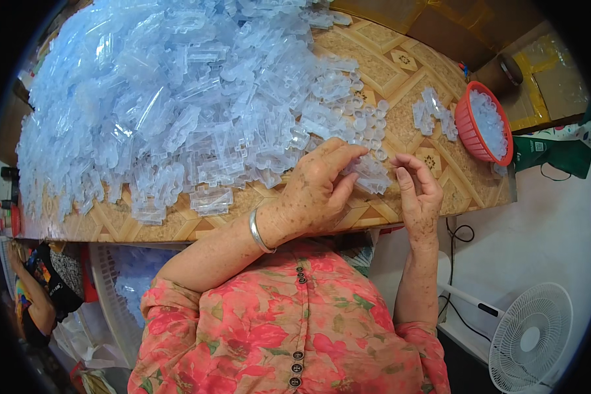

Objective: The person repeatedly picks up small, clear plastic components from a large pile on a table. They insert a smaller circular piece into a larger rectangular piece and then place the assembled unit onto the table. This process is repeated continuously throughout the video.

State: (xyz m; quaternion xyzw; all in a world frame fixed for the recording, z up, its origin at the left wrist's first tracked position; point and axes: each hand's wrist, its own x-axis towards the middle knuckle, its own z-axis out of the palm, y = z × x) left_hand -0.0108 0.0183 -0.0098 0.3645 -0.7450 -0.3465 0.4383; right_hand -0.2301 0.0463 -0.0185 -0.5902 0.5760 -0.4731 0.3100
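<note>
My left hand (318, 184), with a silver bangle on its wrist, is just above the near part of the table. Its thumb and forefinger close around a clear plastic piece (369, 175), partly hidden by the fingers. To the right, my right hand (420, 197) holds thumb and forefinger nearly together; whatever is between them, if anything, is too small to make out. Just beyond both hands lie several small round clear plastic pieces (373, 125). A huge heap of clear, bluish plastic pieces (177, 98) covers the table's left and middle.
A red plastic basket (465, 125) of small clear pieces stands at the table's right edge. Beside it lies a small cluster of clear pieces (433, 113). Cardboard boxes (440, 26) line the far side. A white fan (532, 338) is at lower right; another person's arm (36, 295) shows at left.
</note>
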